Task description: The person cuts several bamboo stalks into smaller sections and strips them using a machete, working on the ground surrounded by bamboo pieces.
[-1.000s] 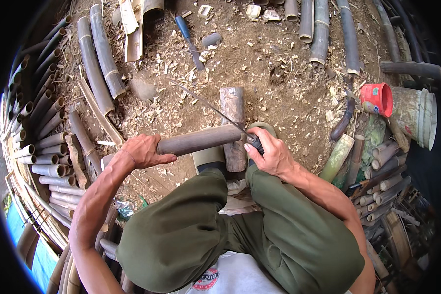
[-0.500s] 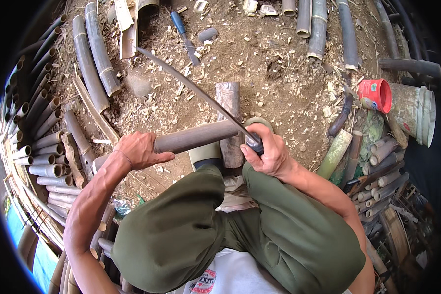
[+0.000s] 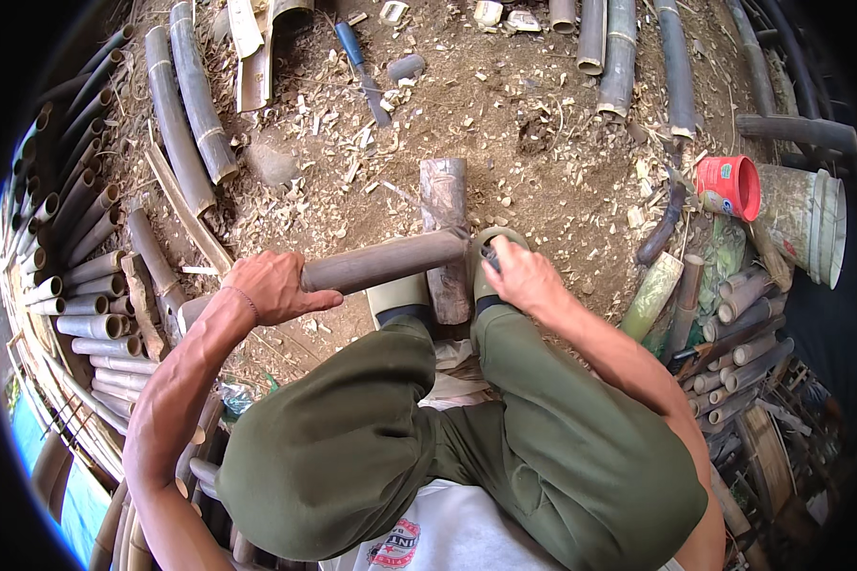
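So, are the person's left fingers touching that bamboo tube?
Touching: the head view shows the left fingers closed over the bamboo tube, which emerges on either side.

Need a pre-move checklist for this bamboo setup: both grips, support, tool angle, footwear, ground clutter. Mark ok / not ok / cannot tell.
1. Left grip closed on bamboo pole: ok.
2. Bamboo laid across wooden block: ok, right end over it.
3. Right grip around dark tool handle: ok.
4. Tool angle: cannot tell, little beyond the handle reads clearly.
5. Right shoe clear of tool: cannot tell, they overlap in view.
6. Blue-handled tool away from both grips: ok, on the ground.
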A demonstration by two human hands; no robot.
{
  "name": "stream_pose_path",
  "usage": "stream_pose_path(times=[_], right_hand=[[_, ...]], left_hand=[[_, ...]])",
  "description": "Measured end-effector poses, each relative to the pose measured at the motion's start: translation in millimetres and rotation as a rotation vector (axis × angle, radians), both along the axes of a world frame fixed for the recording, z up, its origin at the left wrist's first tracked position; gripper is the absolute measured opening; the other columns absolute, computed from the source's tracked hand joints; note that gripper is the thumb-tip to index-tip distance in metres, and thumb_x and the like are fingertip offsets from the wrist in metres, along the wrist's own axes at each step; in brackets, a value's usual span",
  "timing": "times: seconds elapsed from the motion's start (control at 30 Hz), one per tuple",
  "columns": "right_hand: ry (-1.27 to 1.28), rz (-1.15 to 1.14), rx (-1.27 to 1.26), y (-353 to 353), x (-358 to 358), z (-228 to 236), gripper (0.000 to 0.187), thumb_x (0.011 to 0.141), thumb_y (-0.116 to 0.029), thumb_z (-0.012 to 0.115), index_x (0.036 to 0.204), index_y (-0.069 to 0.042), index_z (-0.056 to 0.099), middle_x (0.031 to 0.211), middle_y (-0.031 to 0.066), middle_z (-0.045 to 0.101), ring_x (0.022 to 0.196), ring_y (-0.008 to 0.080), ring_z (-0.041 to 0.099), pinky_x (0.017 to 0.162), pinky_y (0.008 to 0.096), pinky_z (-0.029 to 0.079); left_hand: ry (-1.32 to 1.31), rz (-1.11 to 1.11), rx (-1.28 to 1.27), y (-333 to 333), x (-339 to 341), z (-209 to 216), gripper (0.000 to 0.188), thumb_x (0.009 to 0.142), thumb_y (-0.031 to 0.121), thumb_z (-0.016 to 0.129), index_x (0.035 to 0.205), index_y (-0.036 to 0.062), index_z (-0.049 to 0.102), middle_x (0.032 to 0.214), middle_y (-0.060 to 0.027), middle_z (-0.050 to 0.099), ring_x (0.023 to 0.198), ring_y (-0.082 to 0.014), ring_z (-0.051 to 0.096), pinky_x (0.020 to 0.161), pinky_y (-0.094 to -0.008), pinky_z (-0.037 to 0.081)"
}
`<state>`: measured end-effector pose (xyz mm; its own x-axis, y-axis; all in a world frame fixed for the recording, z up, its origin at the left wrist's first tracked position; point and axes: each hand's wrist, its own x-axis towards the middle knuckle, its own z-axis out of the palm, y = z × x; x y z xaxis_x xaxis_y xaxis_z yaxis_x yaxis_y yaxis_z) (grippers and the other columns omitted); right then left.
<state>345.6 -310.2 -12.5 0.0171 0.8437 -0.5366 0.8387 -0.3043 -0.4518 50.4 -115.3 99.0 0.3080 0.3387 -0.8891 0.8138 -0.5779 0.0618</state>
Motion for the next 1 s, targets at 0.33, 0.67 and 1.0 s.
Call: stream_pose_path(times=[0.33,0.67,1.0], right_hand=[[0.314,-0.066,0.612,1.3,-17.5,30.2,0.034,0.093,-0.025,0.068,0.112,0.0,0.055,0.086,0.0208,0.067,0.077,0.0366,0.07,0.066,0.0423,0.055],[0.493,-0.171,0.639,11.7,-18.2,52.4,0.031,0.092,-0.021,0.069,0.108,0.003,0.057,0.089,0.0194,0.067,0.073,0.037,0.067,0.067,0.0433,0.055],[0.249,-0.086,0.09,-5.0,10.5,-8.3,0.033,0.096,-0.03,0.06,0.112,-0.002,0.053,0.095,0.0262,0.067,0.089,0.0468,0.066,0.078,0.0511,0.054]], left_hand=[[-0.211,-0.029,0.3,-38.9,-19.9,-2.9,0.069,0.077,0.062,0.074,0.104,0.0022,0.055,0.097,-0.0184,0.064,0.095,-0.0369,0.066,0.08,-0.0482,0.053],[-0.226,-0.149,0.445,-54.3,-25.5,-2.8,0.071,0.074,0.062,0.075,0.107,0.0021,0.055,0.097,-0.011,0.057,0.098,-0.0292,0.06,0.081,-0.0431,0.049],[-0.137,0.009,0.042,-27.1,-23.5,4.8,0.078,0.075,0.062,0.073,0.12,0.0012,0.054,0.108,-0.0229,0.054,0.098,-0.0439,0.063,0.087,-0.0522,0.051]])
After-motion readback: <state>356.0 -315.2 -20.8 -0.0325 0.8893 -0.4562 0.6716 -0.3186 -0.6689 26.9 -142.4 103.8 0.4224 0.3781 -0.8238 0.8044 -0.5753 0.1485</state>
